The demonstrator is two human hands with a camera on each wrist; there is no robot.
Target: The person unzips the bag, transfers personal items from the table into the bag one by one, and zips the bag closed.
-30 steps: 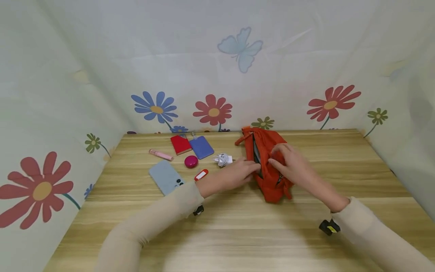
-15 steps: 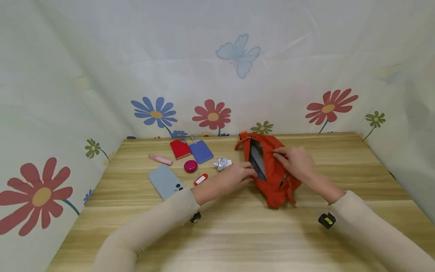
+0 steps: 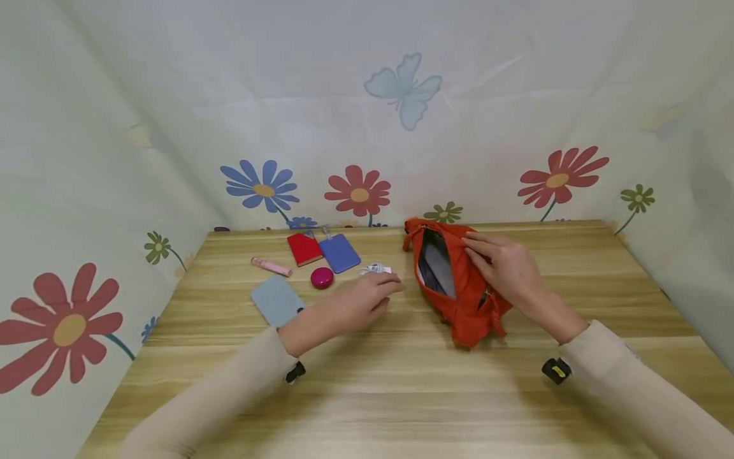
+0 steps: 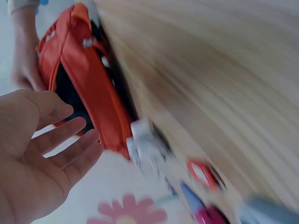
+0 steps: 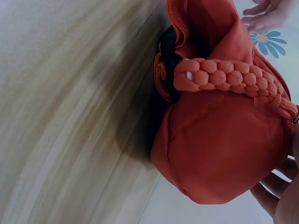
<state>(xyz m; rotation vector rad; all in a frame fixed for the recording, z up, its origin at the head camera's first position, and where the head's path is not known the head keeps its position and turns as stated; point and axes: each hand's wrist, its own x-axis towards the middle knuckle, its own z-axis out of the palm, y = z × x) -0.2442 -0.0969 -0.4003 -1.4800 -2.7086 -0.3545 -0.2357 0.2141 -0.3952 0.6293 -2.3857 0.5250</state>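
An orange-red fabric bag (image 3: 473,306) lies on the table right of centre, its zip opening spread wide to show a grey lining. My right hand (image 3: 513,274) holds the far right edge of that opening. In the right wrist view, a braided zip pull (image 5: 229,77) hangs across the bag's end, and only part of the hand shows. My left hand (image 3: 355,303) hovers left of the bag, fingers relaxed and holding nothing. Just beyond its fingertips lies a white charger with a coiled cable (image 3: 374,268), partly covered by the hand in the head view.
Left on the table lie a light blue phone (image 3: 275,298), a pink tube (image 3: 271,266), a red notebook (image 3: 304,248), a blue badge holder (image 3: 339,253) and a round magenta case (image 3: 322,277). A red key tag (image 4: 203,173) shows in the left wrist view. A flowered cloth stands behind.
My left hand has left the bag's opening and moved left towards the charger. The bag's opening has spread wider, with my right hand staying at its right edge.
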